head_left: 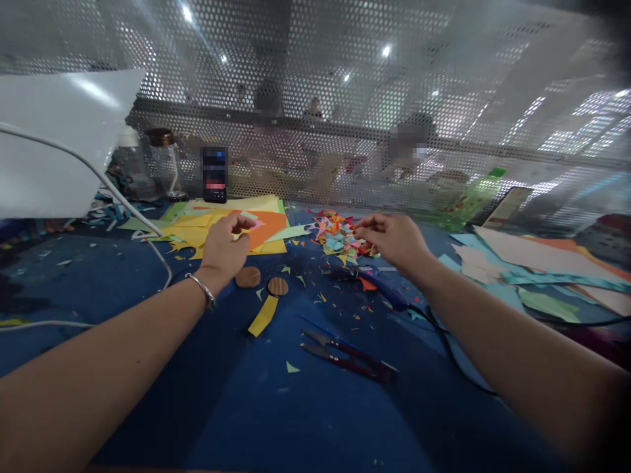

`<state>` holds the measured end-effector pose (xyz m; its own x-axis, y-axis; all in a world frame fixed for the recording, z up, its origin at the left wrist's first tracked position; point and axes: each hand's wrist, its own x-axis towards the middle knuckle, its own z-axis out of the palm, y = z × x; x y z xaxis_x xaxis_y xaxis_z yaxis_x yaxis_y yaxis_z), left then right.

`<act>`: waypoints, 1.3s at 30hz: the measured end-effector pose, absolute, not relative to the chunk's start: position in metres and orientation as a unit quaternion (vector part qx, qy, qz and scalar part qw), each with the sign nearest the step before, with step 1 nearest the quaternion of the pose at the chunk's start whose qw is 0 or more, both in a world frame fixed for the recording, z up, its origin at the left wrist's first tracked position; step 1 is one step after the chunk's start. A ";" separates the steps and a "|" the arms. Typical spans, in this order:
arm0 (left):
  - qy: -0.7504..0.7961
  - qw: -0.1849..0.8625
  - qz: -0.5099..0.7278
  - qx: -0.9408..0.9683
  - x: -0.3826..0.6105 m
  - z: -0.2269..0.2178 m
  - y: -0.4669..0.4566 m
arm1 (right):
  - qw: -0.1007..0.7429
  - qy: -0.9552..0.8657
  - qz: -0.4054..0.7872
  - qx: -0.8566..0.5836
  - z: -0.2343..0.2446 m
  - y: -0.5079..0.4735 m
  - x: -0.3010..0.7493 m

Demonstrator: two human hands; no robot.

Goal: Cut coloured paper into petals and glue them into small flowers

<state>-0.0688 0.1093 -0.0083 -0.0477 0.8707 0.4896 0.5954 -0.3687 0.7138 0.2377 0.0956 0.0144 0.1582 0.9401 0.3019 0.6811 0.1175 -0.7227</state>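
Note:
My left hand is over yellow and orange paper sheets, its fingers curled. A small pink paper piece shows at its fingertips and appears to be held there. My right hand is at the right side of a heap of small multicoloured cut paper pieces. Its fingertips are pinched together, and what they hold, if anything, is too small to make out. Below the hands lie two round brown wooden discs, one plain and one striped, with a yellow paper strip touching the striped disc.
Dark-handled thread snips lie in front on the blue table. A blue corded tool rests below my right hand. Paper sheets lie right. A phone and bottles stand behind, before a perforated metal screen.

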 end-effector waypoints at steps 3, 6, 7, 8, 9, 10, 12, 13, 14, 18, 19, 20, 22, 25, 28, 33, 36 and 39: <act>0.583 0.104 0.443 0.673 -0.077 -0.013 0.116 | 0.385 -0.670 0.168 -0.612 0.018 0.064 0.219; 0.630 0.081 0.363 0.682 -0.085 -0.018 0.123 | 0.337 -0.737 0.136 -0.571 0.019 0.033 0.201; 0.638 0.081 0.343 0.684 -0.088 -0.020 0.124 | 0.320 -0.758 0.130 -0.553 0.018 0.024 0.196; 0.645 0.082 0.327 0.686 -0.089 -0.022 0.125 | 0.310 -0.774 0.115 -0.539 0.017 0.017 0.192; 0.650 0.083 0.314 0.687 -0.090 -0.023 0.126 | 0.299 -0.787 0.104 -0.530 0.015 0.012 0.189; 0.656 0.084 0.300 0.688 -0.090 -0.024 0.126 | 0.286 -0.796 0.100 -0.524 0.012 0.009 0.188; 0.667 0.084 0.276 0.687 -0.089 -0.025 0.128 | 0.264 -0.808 0.099 -0.517 0.008 0.006 0.187; 0.671 0.085 0.268 0.686 -0.089 -0.023 0.129 | 0.254 -0.813 0.102 -0.514 0.006 0.006 0.187; 0.673 0.088 0.260 0.687 -0.088 -0.021 0.131 | 0.246 -0.817 0.106 -0.511 0.004 0.007 0.188; 0.672 0.148 0.237 0.686 -0.085 -0.002 0.147 | 0.229 -0.825 0.114 -0.504 -0.002 0.009 0.191; 0.667 0.174 0.231 0.687 -0.084 0.003 0.151 | 0.228 -0.826 0.116 -0.502 -0.003 0.009 0.191; 0.660 0.199 0.228 0.688 -0.084 0.008 0.155 | 0.226 -0.828 0.117 -0.500 -0.003 0.009 0.192; 0.650 0.236 0.241 0.681 -0.084 0.013 0.160 | 0.222 -0.831 0.119 -0.496 -0.004 0.008 0.191; 0.629 0.290 0.285 0.662 -0.082 0.014 0.160 | 0.216 -0.833 0.118 -0.496 -0.005 0.008 0.191; 0.595 0.347 0.338 0.641 -0.078 0.014 0.152 | 0.213 -0.835 0.117 -0.494 -0.007 0.009 0.191; 0.534 0.385 0.445 0.607 -0.059 0.029 0.125 | 0.210 -0.834 0.120 -0.496 -0.010 0.010 0.188; 0.442 0.466 0.560 0.524 -0.046 0.034 0.103 | 0.186 -0.843 0.112 -0.493 -0.005 0.011 0.178; 0.410 0.512 0.589 0.473 -0.041 0.032 0.085 | 0.154 -0.858 0.078 -0.484 0.004 0.018 0.159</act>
<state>-0.0405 0.0853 0.0316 -0.0294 0.9900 0.1377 -0.2151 -0.1408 0.9664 0.1589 0.0178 0.0036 -0.4845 0.8544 0.1877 0.8062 0.5194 -0.2833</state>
